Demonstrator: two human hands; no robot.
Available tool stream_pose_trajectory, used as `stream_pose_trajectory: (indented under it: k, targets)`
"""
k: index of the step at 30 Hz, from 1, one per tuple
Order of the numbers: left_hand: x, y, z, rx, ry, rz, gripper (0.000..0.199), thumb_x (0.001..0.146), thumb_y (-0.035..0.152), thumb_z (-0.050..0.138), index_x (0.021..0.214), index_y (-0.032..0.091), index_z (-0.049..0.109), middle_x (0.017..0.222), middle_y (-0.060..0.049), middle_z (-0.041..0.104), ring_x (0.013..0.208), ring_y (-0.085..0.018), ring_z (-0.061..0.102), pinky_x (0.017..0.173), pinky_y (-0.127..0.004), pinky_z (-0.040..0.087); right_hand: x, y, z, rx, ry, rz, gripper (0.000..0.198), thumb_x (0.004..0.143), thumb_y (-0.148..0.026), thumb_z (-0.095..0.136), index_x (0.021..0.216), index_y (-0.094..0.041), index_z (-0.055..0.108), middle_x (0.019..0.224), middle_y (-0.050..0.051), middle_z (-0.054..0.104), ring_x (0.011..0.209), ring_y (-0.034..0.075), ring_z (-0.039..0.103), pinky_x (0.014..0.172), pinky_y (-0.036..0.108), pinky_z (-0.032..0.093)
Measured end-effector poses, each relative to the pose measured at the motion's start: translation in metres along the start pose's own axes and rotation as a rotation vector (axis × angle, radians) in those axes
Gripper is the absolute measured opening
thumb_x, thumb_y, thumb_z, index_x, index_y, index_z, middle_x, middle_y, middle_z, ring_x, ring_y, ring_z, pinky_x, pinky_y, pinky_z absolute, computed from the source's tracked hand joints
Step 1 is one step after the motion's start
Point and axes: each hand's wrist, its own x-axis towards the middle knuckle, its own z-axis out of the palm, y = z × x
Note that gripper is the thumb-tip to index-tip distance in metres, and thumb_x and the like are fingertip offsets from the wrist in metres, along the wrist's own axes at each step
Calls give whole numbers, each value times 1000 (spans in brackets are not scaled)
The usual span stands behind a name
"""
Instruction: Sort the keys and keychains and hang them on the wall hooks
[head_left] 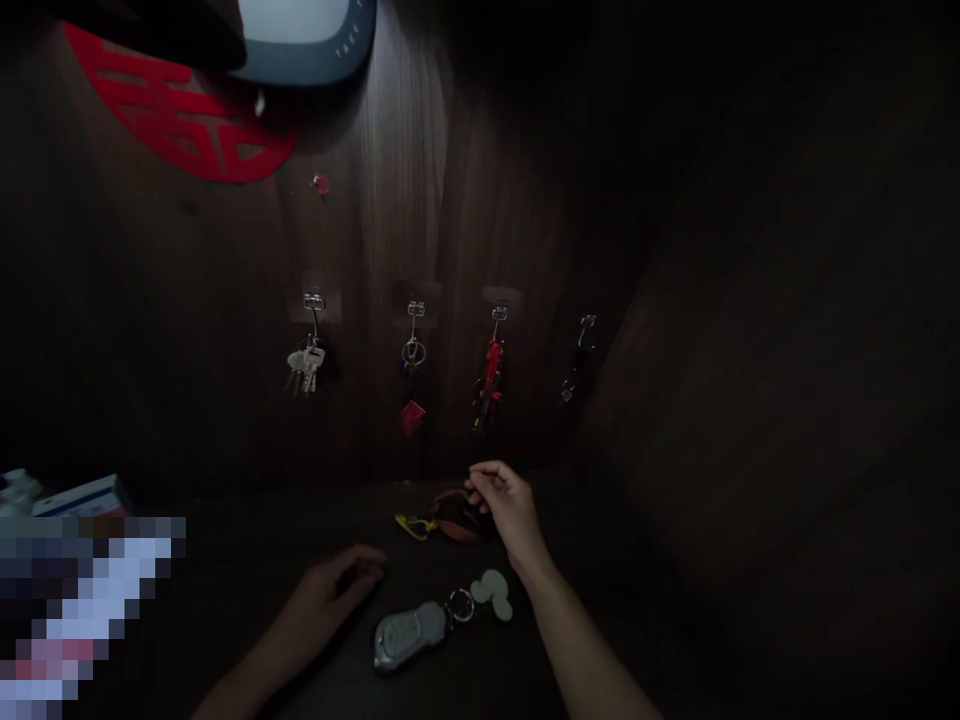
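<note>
Head view: your right hand point(508, 508) bends its fingers at the brown strap point(455, 532) beyond the grey key fob point(409, 635), whether gripping cannot be told; your left hand point(326, 597) curls loosely, apparently empty; dim light could cause a missed hold or snagged yellow loop point(415, 526).

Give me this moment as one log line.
right hand: at brown loop, grip unclear; left hand: nothing visible held; silver fob: lying unheld; keys: hanging
</note>
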Motion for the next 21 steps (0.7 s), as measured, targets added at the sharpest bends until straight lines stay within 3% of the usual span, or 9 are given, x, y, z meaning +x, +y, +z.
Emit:
stream_pose_trajectory:
  k: [5, 13, 17, 21]
  targets:
    - [0, 2, 1, 49, 13, -11, 20, 78, 38, 58, 89, 26, 68, 87, 1, 73, 87, -21, 65, 78, -26, 46, -3, 11, -3, -170, -101, -39, 17, 72, -33, 59, 76, -17, 62, 66, 1, 64, 53, 12, 55, 49, 22, 40]
    - [2, 2, 2, 120, 2, 6, 22, 81, 37, 52, 92, 25, 67, 91, 1, 72, 88, -20, 64, 81, -27, 47, -17, 7, -4, -899, -368, -212, 11, 80, -24, 56, 85, -25, 66, 90, -2, 70, 83, 17, 61, 71, 26, 42]
    - [1, -1, 2, 130, 14, 28, 21, 82, 35, 52, 92, 26, 68, 92, 1, 73, 88, -20, 65, 82, -28, 48, -20, 9, -1, -1076, -415, -272, 16, 78, -23, 61, 93, -27, 65, 99, 0, 68, 94, 19, 59, 75, 27, 41]
    - [2, -5, 4, 148, 23, 67, 20, 82, 34, 53, 92, 27, 69, 95, 0, 73, 91, -20, 65, 84, -28, 48, -20, 13, 2, -1163, -442, -264, 13, 80, -18, 57, 86, -24, 67, 89, 3, 69, 89, 20, 60, 73, 28, 41]
